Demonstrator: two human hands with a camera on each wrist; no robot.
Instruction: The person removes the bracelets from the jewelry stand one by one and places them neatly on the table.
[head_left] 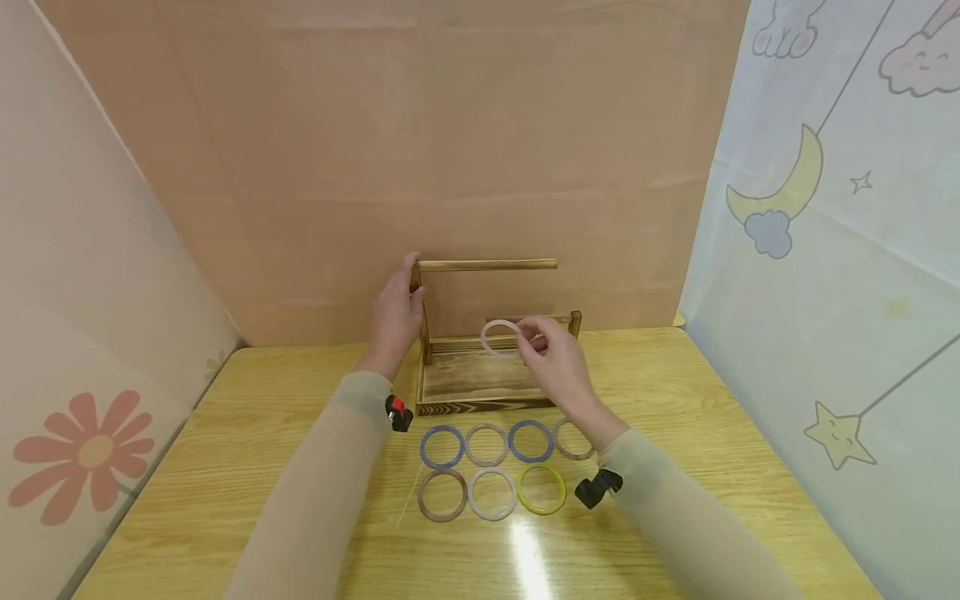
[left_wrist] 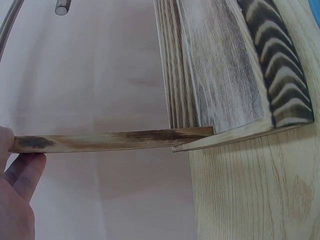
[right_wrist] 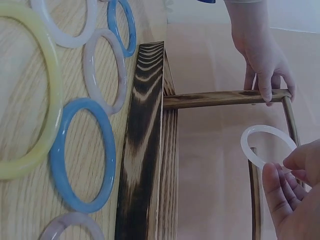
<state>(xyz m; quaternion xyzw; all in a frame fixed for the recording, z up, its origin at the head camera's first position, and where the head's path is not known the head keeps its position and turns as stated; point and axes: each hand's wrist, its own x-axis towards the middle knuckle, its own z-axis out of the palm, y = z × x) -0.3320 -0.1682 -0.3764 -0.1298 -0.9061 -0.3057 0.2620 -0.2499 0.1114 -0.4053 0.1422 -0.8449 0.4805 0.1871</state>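
My right hand (head_left: 557,360) pinches a whitish bangle (head_left: 485,335) between thumb and fingers, raised over the tray of a wooden bangle stand (head_left: 480,408). In the right wrist view that bangle (right_wrist: 250,145) is translucent and tilted. With my left hand (head_left: 396,312) I grip the top of the stand's left upright (left_wrist: 110,141), thumb on one side and fingers on the other. From that upright a round bar (head_left: 487,265) runs to the right, its far end free, with no bangle on it. A lower bar shows behind the right hand, near a short post (head_left: 575,323).
Two rows of bangles lie in front of the stand, among them a blue one (head_left: 442,464), another blue one (head_left: 531,459), a yellow one (head_left: 562,498), a white one (head_left: 492,518) and a brownish one (head_left: 442,520). Behind the wooden table (head_left: 300,392) hangs a tan backdrop (head_left: 337,167).
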